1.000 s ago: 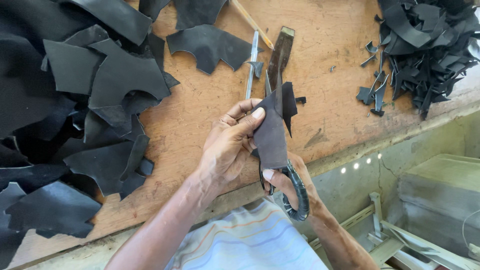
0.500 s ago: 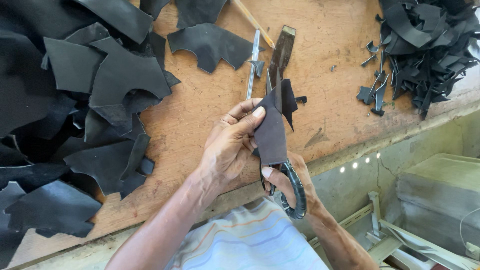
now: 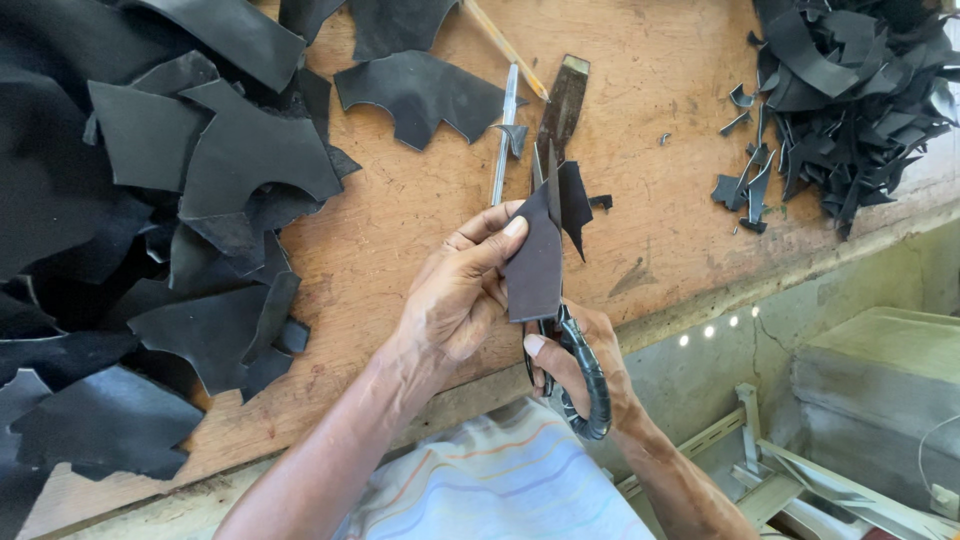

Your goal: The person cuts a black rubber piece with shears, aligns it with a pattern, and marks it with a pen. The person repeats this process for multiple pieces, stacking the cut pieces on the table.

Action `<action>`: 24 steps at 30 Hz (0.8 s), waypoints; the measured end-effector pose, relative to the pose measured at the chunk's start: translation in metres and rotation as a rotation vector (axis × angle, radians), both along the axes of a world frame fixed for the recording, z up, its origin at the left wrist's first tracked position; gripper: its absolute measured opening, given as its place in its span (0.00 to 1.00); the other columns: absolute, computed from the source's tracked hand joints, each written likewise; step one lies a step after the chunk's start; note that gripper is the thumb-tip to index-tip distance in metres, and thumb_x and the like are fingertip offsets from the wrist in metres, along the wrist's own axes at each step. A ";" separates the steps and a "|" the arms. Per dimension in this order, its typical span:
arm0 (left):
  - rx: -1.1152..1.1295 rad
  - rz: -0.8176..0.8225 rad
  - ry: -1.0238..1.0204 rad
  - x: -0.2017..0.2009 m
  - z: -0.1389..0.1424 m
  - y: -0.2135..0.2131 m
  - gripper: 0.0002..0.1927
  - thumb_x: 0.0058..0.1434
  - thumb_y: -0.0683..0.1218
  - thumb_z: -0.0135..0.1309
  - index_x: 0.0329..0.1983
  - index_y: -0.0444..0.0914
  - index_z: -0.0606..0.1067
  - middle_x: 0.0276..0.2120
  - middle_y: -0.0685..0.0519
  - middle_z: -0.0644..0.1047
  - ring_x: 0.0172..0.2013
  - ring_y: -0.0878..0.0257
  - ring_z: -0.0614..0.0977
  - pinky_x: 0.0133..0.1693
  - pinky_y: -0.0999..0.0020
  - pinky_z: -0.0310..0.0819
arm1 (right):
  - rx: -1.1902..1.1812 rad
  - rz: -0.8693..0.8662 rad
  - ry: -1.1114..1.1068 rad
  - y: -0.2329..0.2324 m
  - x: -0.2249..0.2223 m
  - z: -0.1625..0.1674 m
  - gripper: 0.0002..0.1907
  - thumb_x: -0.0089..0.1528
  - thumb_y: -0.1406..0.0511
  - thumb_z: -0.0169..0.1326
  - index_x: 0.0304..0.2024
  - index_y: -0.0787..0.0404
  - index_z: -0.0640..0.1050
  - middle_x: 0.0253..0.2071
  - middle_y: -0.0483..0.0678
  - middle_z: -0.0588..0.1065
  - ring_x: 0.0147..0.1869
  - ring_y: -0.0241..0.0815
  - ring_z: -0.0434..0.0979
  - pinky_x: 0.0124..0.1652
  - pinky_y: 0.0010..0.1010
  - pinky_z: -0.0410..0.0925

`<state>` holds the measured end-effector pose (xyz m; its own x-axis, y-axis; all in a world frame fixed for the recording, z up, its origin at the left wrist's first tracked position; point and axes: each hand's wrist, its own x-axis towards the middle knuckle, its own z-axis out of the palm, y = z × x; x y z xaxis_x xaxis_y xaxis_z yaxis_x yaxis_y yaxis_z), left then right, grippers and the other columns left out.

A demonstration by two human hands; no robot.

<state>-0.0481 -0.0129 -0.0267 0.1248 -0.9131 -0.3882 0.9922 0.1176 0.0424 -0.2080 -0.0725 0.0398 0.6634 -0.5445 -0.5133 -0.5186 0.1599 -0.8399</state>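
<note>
Your left hand [image 3: 455,300] pinches a dark leather piece [image 3: 537,262] between thumb and fingertips, holding it upright above the near edge of the worktop [image 3: 660,120]. The piece's long axis runs near to far, its narrow tip pointing away from you. Your right hand [image 3: 580,370] sits just beneath and to the right of it, closed around the black wrapped handles of the scissors [image 3: 560,340], with the blades rising along the right edge of the piece. The blade tips show just past the top of the leather; you cannot tell from here how far apart the blades stand, since the piece hides most of them.

So the leather lies between your two hands, touching both the left fingers and the scissors, and the cut line follows that same near-to-far axis. The left hand is the one that steers the piece; the right lies nearer your body.

On the worktop beyond, a metal awl-like tool [image 3: 503,130] and a flat chisel [image 3: 563,100] lie side by side. A heap of larger leather cut-outs [image 3: 150,200] fills the left side, and a pile of thin trimmings [image 3: 850,90] sits at the far right.
</note>
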 end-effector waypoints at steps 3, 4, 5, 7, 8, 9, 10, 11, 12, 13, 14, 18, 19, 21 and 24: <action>-0.013 0.001 0.021 0.001 0.000 0.000 0.13 0.70 0.41 0.52 0.56 0.33 0.75 0.41 0.51 0.81 0.38 0.65 0.84 0.40 0.69 0.83 | 0.030 -0.021 0.003 0.000 -0.001 0.000 0.07 0.60 0.67 0.55 0.35 0.67 0.74 0.20 0.45 0.71 0.20 0.34 0.73 0.22 0.27 0.70; -0.014 0.000 0.024 0.001 0.000 0.000 0.13 0.70 0.41 0.52 0.56 0.33 0.75 0.41 0.51 0.81 0.38 0.65 0.84 0.40 0.69 0.83 | 0.028 -0.015 -0.002 0.000 -0.002 0.000 0.08 0.61 0.66 0.55 0.34 0.67 0.74 0.19 0.45 0.71 0.20 0.34 0.73 0.22 0.26 0.70; -0.016 -0.001 0.028 0.001 0.000 0.000 0.13 0.70 0.41 0.52 0.56 0.33 0.75 0.41 0.51 0.81 0.37 0.65 0.84 0.40 0.69 0.83 | 0.025 -0.010 -0.007 0.000 -0.003 -0.001 0.08 0.61 0.66 0.55 0.33 0.66 0.74 0.19 0.45 0.71 0.20 0.34 0.73 0.22 0.26 0.70; 0.002 -0.007 0.028 0.002 0.000 0.000 0.14 0.70 0.41 0.52 0.57 0.33 0.75 0.41 0.51 0.81 0.37 0.66 0.84 0.40 0.69 0.83 | 0.012 -0.003 -0.009 0.000 -0.003 -0.002 0.08 0.61 0.66 0.55 0.32 0.66 0.74 0.18 0.45 0.72 0.19 0.34 0.73 0.22 0.26 0.70; 0.024 -0.011 0.027 0.002 0.000 0.001 0.14 0.69 0.41 0.52 0.57 0.34 0.75 0.41 0.51 0.81 0.37 0.66 0.85 0.40 0.70 0.83 | 0.005 -0.001 -0.005 0.000 -0.004 -0.002 0.08 0.61 0.66 0.55 0.32 0.66 0.74 0.18 0.45 0.72 0.19 0.34 0.73 0.22 0.26 0.70; 0.045 -0.016 0.025 0.002 0.000 0.001 0.15 0.69 0.40 0.52 0.58 0.34 0.75 0.41 0.51 0.81 0.37 0.66 0.85 0.40 0.71 0.83 | -0.003 0.000 -0.001 0.000 -0.004 -0.002 0.08 0.61 0.66 0.55 0.31 0.66 0.73 0.18 0.45 0.72 0.19 0.34 0.73 0.22 0.26 0.70; 0.042 -0.020 0.013 0.002 0.000 0.001 0.15 0.69 0.41 0.52 0.58 0.34 0.75 0.41 0.51 0.82 0.37 0.67 0.85 0.40 0.71 0.83 | -0.002 0.000 0.001 -0.001 -0.004 -0.003 0.08 0.61 0.66 0.55 0.31 0.66 0.73 0.18 0.45 0.72 0.19 0.34 0.73 0.21 0.26 0.70; 0.041 -0.024 0.002 0.003 -0.001 0.001 0.15 0.69 0.41 0.52 0.58 0.33 0.75 0.42 0.51 0.82 0.37 0.67 0.85 0.40 0.71 0.83 | 0.001 0.001 0.002 -0.001 -0.004 -0.003 0.08 0.61 0.67 0.55 0.31 0.66 0.74 0.18 0.45 0.72 0.18 0.34 0.73 0.21 0.26 0.70; 0.041 -0.028 -0.010 0.003 -0.001 0.001 0.15 0.70 0.41 0.52 0.59 0.33 0.75 0.42 0.51 0.82 0.37 0.67 0.85 0.40 0.71 0.83 | 0.004 0.001 0.005 -0.001 -0.005 -0.003 0.08 0.61 0.67 0.54 0.30 0.66 0.74 0.17 0.45 0.72 0.18 0.34 0.73 0.21 0.26 0.70; 0.038 -0.030 -0.017 0.003 -0.001 0.002 0.15 0.70 0.41 0.52 0.59 0.34 0.75 0.42 0.51 0.82 0.37 0.67 0.85 0.40 0.72 0.83 | 0.002 0.005 0.007 -0.002 -0.006 -0.003 0.08 0.61 0.67 0.54 0.30 0.66 0.73 0.17 0.45 0.71 0.18 0.34 0.73 0.20 0.26 0.70; 0.036 -0.033 -0.024 0.003 -0.001 0.002 0.16 0.70 0.41 0.52 0.59 0.34 0.75 0.42 0.51 0.82 0.37 0.67 0.85 0.39 0.72 0.82 | 0.000 0.009 0.010 -0.002 -0.007 -0.003 0.08 0.61 0.67 0.54 0.29 0.66 0.73 0.17 0.45 0.71 0.18 0.34 0.73 0.20 0.26 0.70; -0.010 -0.034 -0.025 0.005 -0.001 0.003 0.16 0.70 0.42 0.52 0.59 0.34 0.75 0.41 0.52 0.82 0.36 0.67 0.85 0.38 0.71 0.82 | 0.001 0.003 0.014 -0.004 -0.013 -0.005 0.07 0.61 0.69 0.54 0.29 0.65 0.74 0.17 0.45 0.71 0.18 0.33 0.72 0.20 0.26 0.70; -0.010 -0.035 -0.009 0.005 -0.001 0.003 0.16 0.70 0.41 0.52 0.59 0.34 0.75 0.41 0.52 0.82 0.37 0.67 0.85 0.38 0.71 0.82 | -0.009 0.006 0.021 -0.004 -0.014 -0.006 0.07 0.61 0.69 0.55 0.29 0.66 0.74 0.17 0.45 0.71 0.17 0.33 0.71 0.20 0.26 0.69; -0.008 -0.039 0.024 0.005 -0.002 0.003 0.17 0.69 0.41 0.52 0.60 0.34 0.75 0.42 0.52 0.82 0.37 0.67 0.85 0.39 0.72 0.82 | -0.028 0.012 0.037 -0.006 -0.015 -0.006 0.08 0.61 0.68 0.55 0.29 0.66 0.74 0.17 0.44 0.71 0.17 0.33 0.71 0.19 0.26 0.69; 0.076 -0.023 -0.057 0.004 -0.002 0.004 0.17 0.66 0.40 0.53 0.58 0.35 0.74 0.42 0.51 0.82 0.39 0.66 0.85 0.41 0.70 0.84 | -0.034 -0.050 0.003 -0.017 -0.012 -0.003 0.10 0.61 0.67 0.56 0.28 0.68 0.76 0.17 0.46 0.72 0.14 0.34 0.72 0.13 0.27 0.68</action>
